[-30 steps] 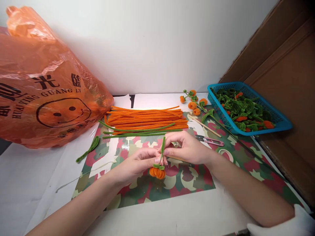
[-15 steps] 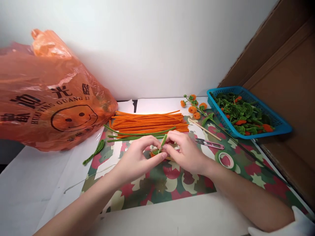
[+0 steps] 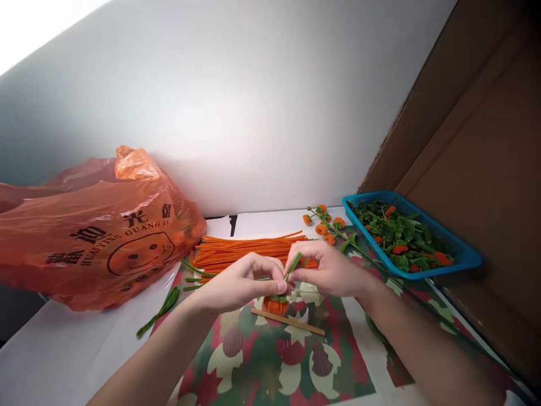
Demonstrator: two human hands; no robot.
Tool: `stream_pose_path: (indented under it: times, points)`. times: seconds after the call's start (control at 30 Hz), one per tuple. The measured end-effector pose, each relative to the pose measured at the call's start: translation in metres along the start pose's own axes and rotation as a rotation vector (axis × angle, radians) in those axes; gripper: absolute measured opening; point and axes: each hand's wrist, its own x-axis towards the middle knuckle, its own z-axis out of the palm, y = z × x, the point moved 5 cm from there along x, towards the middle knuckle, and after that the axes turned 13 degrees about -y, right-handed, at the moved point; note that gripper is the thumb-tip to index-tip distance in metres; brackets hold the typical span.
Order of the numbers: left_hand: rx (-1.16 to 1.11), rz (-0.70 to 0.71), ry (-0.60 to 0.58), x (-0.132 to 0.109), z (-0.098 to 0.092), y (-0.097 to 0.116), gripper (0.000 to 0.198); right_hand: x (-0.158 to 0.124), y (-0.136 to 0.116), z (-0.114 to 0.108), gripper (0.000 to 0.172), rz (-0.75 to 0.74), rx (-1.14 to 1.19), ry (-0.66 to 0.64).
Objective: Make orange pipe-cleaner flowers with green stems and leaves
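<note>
A small orange pipe-cleaner flower (image 3: pixel 276 305) with a green top hangs just below my fingertips. My left hand (image 3: pixel 256 277) pinches it at its green top, thumb and forefinger pressed together. My right hand (image 3: pixel 327 268) is closed on a short green pipe-cleaner end (image 3: pixel 295 265) that sticks up from the flower. Both hands' fingertips nearly meet. Under the flower, a flat wooden stick (image 3: pixel 289 322) lies on the patterned mat (image 3: pixel 257 361). Behind my hands is a bundle of orange pipe cleaners (image 3: pixel 236 251), with a few green pipe cleaners (image 3: pixel 195 270) before it.
An orange plastic bag (image 3: pixel 93 237) bulges at the left. Near it lies a looped green piece (image 3: pixel 158 313). At the right, a blue basket (image 3: pixel 459 262) holds green and orange pieces, beside a cardboard panel (image 3: pixel 477 158). A stem of orange flowers (image 3: pixel 322 229) lies behind my right hand.
The view has tipped upward, so everything sits lower. The orange flower and the stick below it now show more plainly. Both hands keep hold of the piece; the upright green end leans further right.
</note>
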Motion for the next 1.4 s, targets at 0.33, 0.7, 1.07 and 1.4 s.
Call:
stream_pose_path:
  times: [0.33,0.7,1.07,1.4]
  points:
    - [-0.068,-0.017,0.024,0.014,-0.003,-0.041,0.028,-0.002,0.016,0.013,0.013,0.187,-0.001,0.035]
    - [0.911,0.065,0.64,-0.002,0.004,-0.01,0.007,-0.008,0.034,0.019,0.02,0.449,-0.029,0.291]
    - [1.043,0.122,0.521,0.0,0.014,-0.007,0.019,-0.009,0.028,0.016,0.02,0.398,-0.183,0.295]
    - [-0.119,-0.048,-0.254,0.009,0.008,-0.032,0.025,-0.008,0.006,0.006,0.019,0.0,-0.215,-0.094]
